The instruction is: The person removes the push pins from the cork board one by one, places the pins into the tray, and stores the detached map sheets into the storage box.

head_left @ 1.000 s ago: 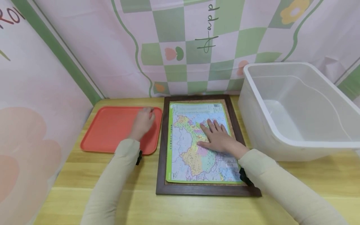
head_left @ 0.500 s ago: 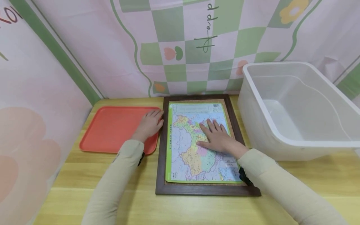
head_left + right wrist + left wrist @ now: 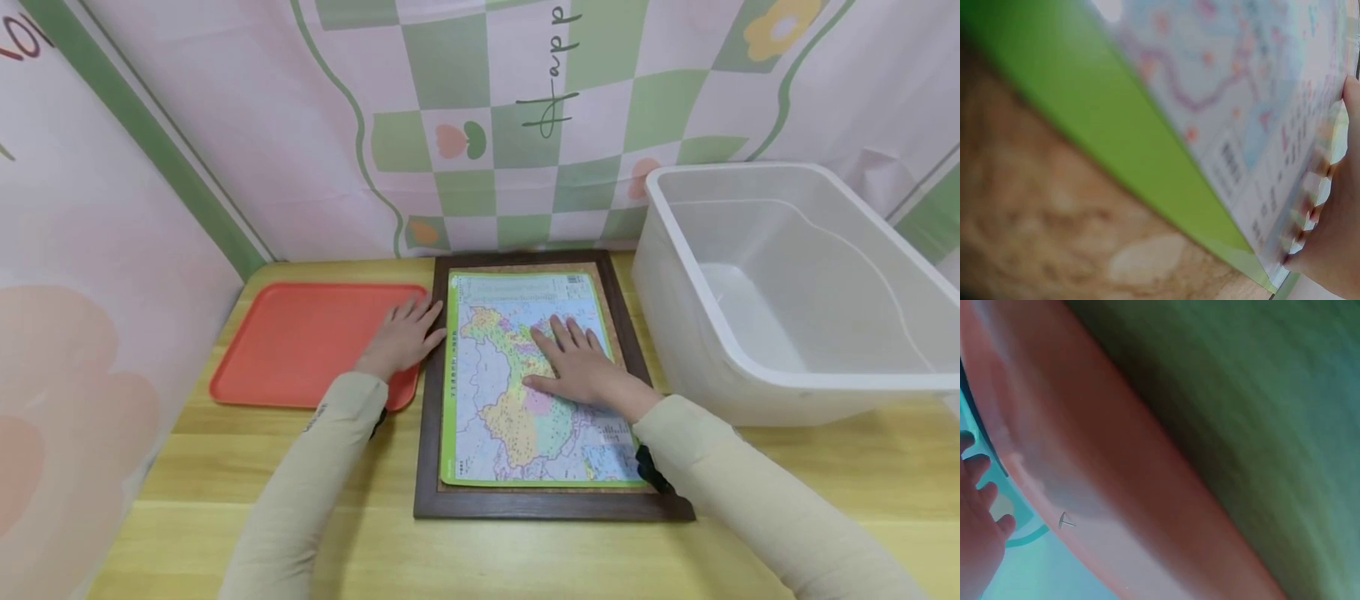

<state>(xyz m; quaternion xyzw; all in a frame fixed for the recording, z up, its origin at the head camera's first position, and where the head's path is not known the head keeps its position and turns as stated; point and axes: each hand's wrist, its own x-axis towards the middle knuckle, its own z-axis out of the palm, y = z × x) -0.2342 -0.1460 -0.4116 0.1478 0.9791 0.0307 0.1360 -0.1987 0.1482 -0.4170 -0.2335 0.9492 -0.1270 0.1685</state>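
On the surface point(image 3: 480, 558), the frame point(image 3: 555, 505) lies lengthwise away from the person. The map point(image 3: 495, 425) inside shares that axis, its title along the left edge. The right hand point(image 3: 581, 368), fingers spread, rests on it, gripping nothing; the left hand point(image 3: 403, 340), fingers extended, visibly holding nothing, spans tray point(image 3: 300, 333) and frame. Tub point(image 3: 832, 382) right.

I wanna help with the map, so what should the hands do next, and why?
Maybe the left hand could carefully pick up the little tack that seems to lie in the red tray. The right hand is spread on the map and cork shows along its edge, so pinning the map down looks likely.
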